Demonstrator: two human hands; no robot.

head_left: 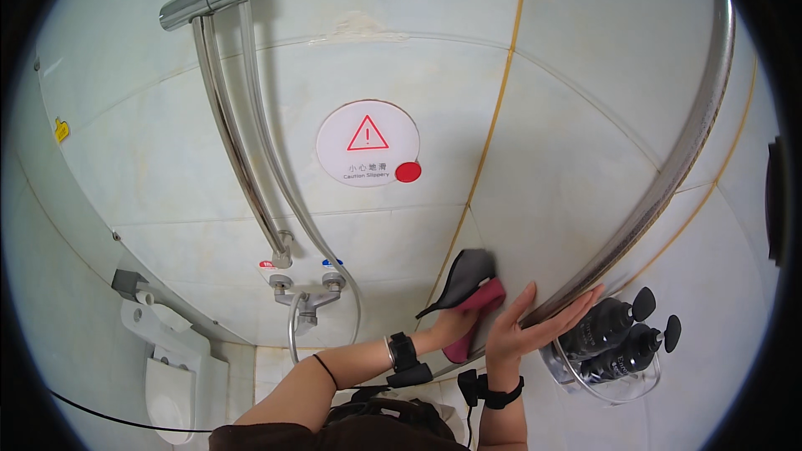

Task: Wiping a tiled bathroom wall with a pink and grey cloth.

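Observation:
My left hand [455,327] is closed on a dark grey and pink cloth [479,296], which covers most of its fingers. The cloth is bunched, with a grey flap sticking up against the tiled wall. Beside it, my right hand [535,330] has its fingers stretched out and its thumb apart. The lower visible end of a long metal rail [622,255] lies between that thumb and the fingers, seemingly touching the hand. How firmly the hand bears on the rail I cannot tell. Both wrists carry black straps.
Two black pump bottles [614,338] stand in a wire rack [622,392] on the right. A shower mixer [309,301] with a hose and riser pipe [224,100] is on the wall. At lower left are a toilet [171,388] and a paper roll [167,316].

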